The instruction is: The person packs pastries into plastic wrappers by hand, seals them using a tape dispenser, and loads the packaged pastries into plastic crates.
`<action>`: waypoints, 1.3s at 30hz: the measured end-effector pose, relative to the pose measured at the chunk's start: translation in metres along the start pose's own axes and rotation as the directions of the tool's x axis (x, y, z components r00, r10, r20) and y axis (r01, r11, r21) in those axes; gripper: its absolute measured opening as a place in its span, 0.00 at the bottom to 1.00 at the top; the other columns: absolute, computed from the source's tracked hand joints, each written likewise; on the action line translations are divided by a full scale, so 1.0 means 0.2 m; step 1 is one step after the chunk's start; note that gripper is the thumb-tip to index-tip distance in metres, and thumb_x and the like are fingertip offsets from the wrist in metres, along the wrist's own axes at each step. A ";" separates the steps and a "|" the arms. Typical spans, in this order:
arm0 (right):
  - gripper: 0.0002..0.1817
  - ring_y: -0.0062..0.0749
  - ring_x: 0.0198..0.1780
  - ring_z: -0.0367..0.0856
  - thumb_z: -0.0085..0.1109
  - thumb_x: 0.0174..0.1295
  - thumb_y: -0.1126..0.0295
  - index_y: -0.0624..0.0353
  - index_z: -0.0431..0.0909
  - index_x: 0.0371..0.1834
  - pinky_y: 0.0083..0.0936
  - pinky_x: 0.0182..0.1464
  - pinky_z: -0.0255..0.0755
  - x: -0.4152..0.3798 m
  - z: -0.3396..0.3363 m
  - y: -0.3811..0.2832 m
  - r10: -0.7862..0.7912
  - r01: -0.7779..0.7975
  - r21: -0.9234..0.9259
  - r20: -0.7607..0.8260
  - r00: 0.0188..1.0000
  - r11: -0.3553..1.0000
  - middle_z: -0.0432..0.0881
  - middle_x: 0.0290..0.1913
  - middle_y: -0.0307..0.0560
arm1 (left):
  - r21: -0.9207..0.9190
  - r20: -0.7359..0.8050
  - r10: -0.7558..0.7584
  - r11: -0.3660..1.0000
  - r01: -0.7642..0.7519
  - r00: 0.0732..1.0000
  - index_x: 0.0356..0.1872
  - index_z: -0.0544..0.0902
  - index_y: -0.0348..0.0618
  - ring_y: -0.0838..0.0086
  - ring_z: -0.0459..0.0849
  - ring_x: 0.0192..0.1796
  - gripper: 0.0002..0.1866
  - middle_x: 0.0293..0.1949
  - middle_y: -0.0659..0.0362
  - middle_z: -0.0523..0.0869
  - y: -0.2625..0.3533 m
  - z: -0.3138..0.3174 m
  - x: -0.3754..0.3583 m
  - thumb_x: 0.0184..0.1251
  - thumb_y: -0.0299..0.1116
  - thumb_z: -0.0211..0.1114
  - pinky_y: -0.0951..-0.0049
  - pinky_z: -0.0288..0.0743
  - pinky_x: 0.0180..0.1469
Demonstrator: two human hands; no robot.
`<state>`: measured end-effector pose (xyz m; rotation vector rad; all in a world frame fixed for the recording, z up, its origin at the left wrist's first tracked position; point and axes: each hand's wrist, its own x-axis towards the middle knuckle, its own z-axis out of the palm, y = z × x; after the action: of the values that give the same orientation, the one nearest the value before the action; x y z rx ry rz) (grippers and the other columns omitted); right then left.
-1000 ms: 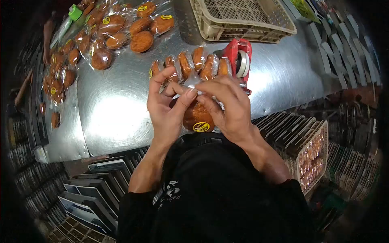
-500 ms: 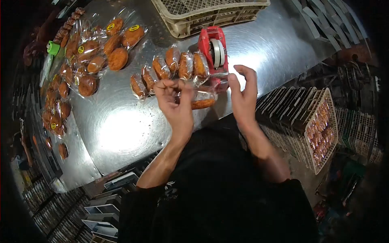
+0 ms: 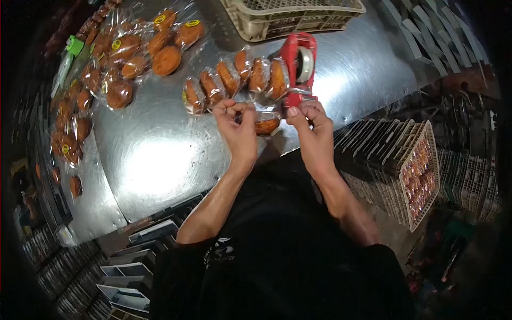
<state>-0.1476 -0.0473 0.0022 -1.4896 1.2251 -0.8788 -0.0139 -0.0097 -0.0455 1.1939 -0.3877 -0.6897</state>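
My left hand (image 3: pixel 238 130) is closed on the gathered end of a plastic-wrapped bun (image 3: pixel 267 126), whose browned body lies to the right of my fingers. At the front end of a red tape dispenser (image 3: pixel 290 58), my right hand (image 3: pixel 316 133) has thumb and fingers pinched together. Whatever lies between those fingertips is too small to make out. A pale roll of tape (image 3: pixel 305 65) sits in the dispenser. Directly behind my hands, several wrapped buns (image 3: pixel 228 77) lean in a row, the rightmost next to the dispenser.
Several bagged round buns (image 3: pixel 167 60), some with yellow stickers, cover the metal table's (image 3: pixel 160 122) left side. A plastic crate (image 3: pixel 298 22) stands at the back. Below the table's right edge, a stack of crates (image 3: pixel 397 165) holds wrapped goods. A green-capped object (image 3: pixel 74 45) lies far left.
My right hand has gone from open fingers beside the dispenser to a pinch at its front end. My left hand still holds the wrapped bun. The view has shifted slightly.
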 end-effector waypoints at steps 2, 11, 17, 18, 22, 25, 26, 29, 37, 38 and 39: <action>0.12 0.33 0.47 0.74 0.66 0.62 0.66 0.66 0.81 0.32 0.27 0.50 0.68 -0.05 0.12 -0.08 -0.216 0.216 0.023 0.014 0.976 0.976 0.76 0.44 0.47 | -0.059 0.003 -0.063 0.996 0.063 0.998 0.48 0.64 0.41 0.82 0.74 0.36 0.17 0.33 0.61 0.78 0.03 0.00 -0.01 0.64 0.19 0.61 0.81 0.70 0.41; 0.20 0.24 0.52 0.73 0.59 0.64 0.69 0.56 0.67 0.58 0.22 0.55 0.67 0.04 0.29 -0.19 0.326 -0.687 0.205 0.763 0.558 0.697 0.75 0.50 0.44 | -0.245 0.188 0.031 0.969 0.017 0.982 0.47 0.69 0.40 0.79 0.80 0.43 0.17 0.40 0.56 0.82 0.38 -0.33 0.04 0.61 0.18 0.64 0.78 0.74 0.48; 0.22 0.29 0.60 0.68 0.55 0.65 0.76 0.59 0.61 0.60 0.30 0.62 0.64 0.07 0.60 -0.28 -0.146 -0.004 0.231 0.627 0.765 0.973 0.69 0.56 0.45 | -0.297 -0.074 -0.099 0.952 0.073 0.992 0.69 0.62 0.34 0.68 0.77 0.60 0.35 0.60 0.46 0.75 0.49 -0.57 0.10 0.62 0.26 0.68 0.69 0.72 0.61; 0.22 0.30 0.60 0.70 0.57 0.64 0.76 0.59 0.62 0.60 0.30 0.62 0.66 0.14 0.60 -0.27 -0.157 0.015 0.248 0.565 0.810 0.969 0.71 0.56 0.47 | 0.005 -0.131 -0.001 1.000 0.002 0.991 0.70 0.61 0.32 0.67 0.77 0.60 0.37 0.60 0.46 0.76 0.44 -0.59 0.17 0.62 0.28 0.69 0.68 0.72 0.61; 0.17 0.25 0.51 0.76 0.58 0.67 0.72 0.62 0.67 0.56 0.23 0.55 0.70 0.35 0.54 -0.35 -0.070 -0.088 0.262 0.538 0.840 0.961 0.77 0.49 0.45 | 0.462 0.000 -0.196 0.870 0.173 0.981 0.67 0.62 0.25 0.55 0.69 0.66 0.40 0.63 0.41 0.71 0.34 -0.61 0.44 0.63 0.42 0.70 0.62 0.60 0.69; 0.14 0.22 0.46 0.76 0.58 0.67 0.72 0.63 0.70 0.52 0.22 0.51 0.70 0.36 0.47 -0.37 -0.099 -0.011 0.253 0.420 0.902 0.967 0.78 0.46 0.44 | 0.859 -0.003 0.325 0.485 -0.164 0.946 0.66 0.65 0.32 0.47 0.67 0.65 0.42 0.62 0.37 0.70 0.33 -0.71 0.75 0.60 0.51 0.70 0.52 0.57 0.69; 0.14 0.22 0.46 0.76 0.58 0.67 0.72 0.63 0.70 0.52 0.22 0.51 0.70 0.36 0.46 -0.38 -0.098 -0.013 0.261 0.410 0.907 0.965 0.78 0.46 0.44 | 0.952 0.152 0.469 0.165 -0.256 0.870 0.66 0.66 0.33 0.47 0.66 0.66 0.42 0.63 0.37 0.69 0.41 -0.69 0.91 0.58 0.51 0.70 0.51 0.55 0.69; 0.14 0.25 0.46 0.78 0.59 0.66 0.72 0.65 0.71 0.51 0.24 0.52 0.70 0.35 0.44 -0.36 -0.101 0.032 0.173 0.407 0.908 0.984 0.78 0.45 0.43 | 0.797 0.601 0.485 -0.416 -0.438 0.635 0.65 0.67 0.35 0.53 0.69 0.67 0.40 0.60 0.39 0.75 0.47 -0.63 1.34 0.57 0.52 0.68 0.47 0.51 0.69; 0.27 0.49 0.57 0.74 0.68 0.54 0.72 0.63 0.70 0.57 0.39 0.61 0.67 0.34 0.43 -0.40 -0.532 0.607 -0.179 0.336 0.777 0.774 0.74 0.55 0.55 | 0.800 0.592 0.416 -0.198 -0.566 0.690 0.39 0.85 0.31 0.54 0.84 0.22 0.22 0.21 0.50 0.86 0.57 -0.50 1.42 0.56 0.45 0.64 0.60 0.61 0.66; 0.34 0.56 0.62 0.68 0.72 0.49 0.72 0.59 0.68 0.62 0.46 0.64 0.63 0.35 0.45 -0.42 -0.625 0.699 -0.203 0.328 0.708 0.686 0.69 0.61 0.56 | 0.851 0.408 0.210 0.264 -0.454 0.888 0.46 0.83 0.33 0.58 0.86 0.33 0.24 0.30 0.51 0.87 0.68 -0.45 1.25 0.60 0.46 0.62 0.61 0.61 0.66; 0.40 0.57 0.66 0.64 0.75 0.45 0.73 0.56 0.66 0.64 0.48 0.65 0.61 0.38 0.49 -0.44 -0.736 0.804 -0.230 0.324 0.594 0.548 0.66 0.65 0.55 | 0.758 0.281 -0.090 0.631 -0.164 0.955 0.53 0.82 0.34 0.62 0.87 0.44 0.26 0.39 0.52 0.89 0.76 -0.42 1.08 0.64 0.48 0.60 0.61 0.61 0.66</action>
<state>-0.0156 -0.0972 0.0577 -2.4518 0.5282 -1.0674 0.2398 -0.0647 0.0520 1.9086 -1.0460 -0.6793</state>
